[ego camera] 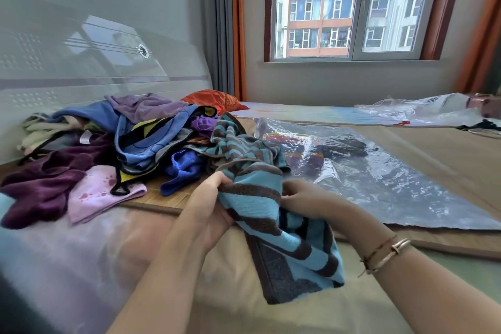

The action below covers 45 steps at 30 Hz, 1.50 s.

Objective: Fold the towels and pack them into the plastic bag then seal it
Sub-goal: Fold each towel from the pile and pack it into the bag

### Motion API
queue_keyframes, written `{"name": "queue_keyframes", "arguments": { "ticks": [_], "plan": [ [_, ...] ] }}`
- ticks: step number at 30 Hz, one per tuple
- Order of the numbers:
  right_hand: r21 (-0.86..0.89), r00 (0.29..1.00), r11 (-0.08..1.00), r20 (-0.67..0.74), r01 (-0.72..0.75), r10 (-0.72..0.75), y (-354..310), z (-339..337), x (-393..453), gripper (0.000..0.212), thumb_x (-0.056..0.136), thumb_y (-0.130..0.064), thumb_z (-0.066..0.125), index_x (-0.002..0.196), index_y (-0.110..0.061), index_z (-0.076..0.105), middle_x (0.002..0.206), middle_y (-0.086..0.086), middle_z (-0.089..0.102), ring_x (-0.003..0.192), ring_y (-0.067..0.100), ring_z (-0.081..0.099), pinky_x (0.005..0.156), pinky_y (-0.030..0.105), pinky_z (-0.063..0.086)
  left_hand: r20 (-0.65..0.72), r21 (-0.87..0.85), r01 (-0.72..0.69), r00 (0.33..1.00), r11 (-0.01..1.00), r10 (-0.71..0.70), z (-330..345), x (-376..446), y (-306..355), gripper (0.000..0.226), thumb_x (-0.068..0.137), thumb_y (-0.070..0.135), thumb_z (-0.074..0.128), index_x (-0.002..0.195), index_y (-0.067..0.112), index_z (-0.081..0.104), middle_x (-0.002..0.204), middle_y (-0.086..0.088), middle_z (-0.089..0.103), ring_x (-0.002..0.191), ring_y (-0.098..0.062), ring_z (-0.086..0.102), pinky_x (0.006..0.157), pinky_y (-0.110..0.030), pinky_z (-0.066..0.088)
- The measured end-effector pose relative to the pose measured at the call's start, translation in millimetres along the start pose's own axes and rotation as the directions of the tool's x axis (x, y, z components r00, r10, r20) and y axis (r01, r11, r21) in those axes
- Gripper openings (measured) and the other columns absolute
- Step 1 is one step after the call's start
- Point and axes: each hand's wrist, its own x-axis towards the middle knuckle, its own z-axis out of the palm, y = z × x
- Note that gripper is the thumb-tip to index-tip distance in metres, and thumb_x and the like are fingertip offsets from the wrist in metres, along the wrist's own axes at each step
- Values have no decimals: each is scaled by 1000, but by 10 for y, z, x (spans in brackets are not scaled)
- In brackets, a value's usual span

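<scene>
1. Behind the bed (447, 160), a window (349, 8) with tall buildings outside can be seen.
2. Many towels are heaped in a pile (108, 144) on the left of the bed.
3. A blue and brown striped towel (271, 211) is held up in front, near the pile.
4. One edge of it is gripped by the left hand (208, 206), with the fingers curled round it.
5. Another edge is pinched by the right hand (306, 198).
6. A clear plastic bag (379, 176) is laid flat on the right, with some dark things inside.

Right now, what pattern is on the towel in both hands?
Blue and brown stripes on the towel, head view.
</scene>
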Motion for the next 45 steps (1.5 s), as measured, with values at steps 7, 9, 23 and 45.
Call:
{"name": "queue_keyframes", "arguments": {
  "ticks": [7,9,23,45],
  "plan": [
    [650,999,759,5,-31,37,-231,-145,-181,33,98,-38,47,82,-15,64,78,3,73,66,12,69,61,23,56,149,10,-74,986,997,72,374,-190,478,32,95,22,42,111,8,66,100,-13,71,84,-24,66,81,-35,50],
    [813,1000,583,-4,2,3,-319,-280,-233,44,99,-40,45,73,-12,66,68,4,71,58,14,68,56,23,56,198,77,-124,974,989,107,576,-259,710,32,98,31,45,105,12,70,98,-10,73,86,-23,67,83,-35,50],
    [951,969,194,-246,240,7,-264,-1474,-823,27,89,-25,45,99,-10,65,88,13,65,78,26,62,77,35,50,-22,216,-275,958,937,287,996,-180,1409,23,97,30,51,101,10,63,91,-10,68,80,-22,65,66,-33,52],
    [789,768,604,-456,113,451,457,-1824,-838,33,83,21,47,96,-7,60,88,11,51,71,17,50,50,20,46,-185,400,-224,930,889,318,240,335,991,15,95,26,56,83,18,58,79,-1,62,73,-13,56,68,-26,43]
  ]
}}
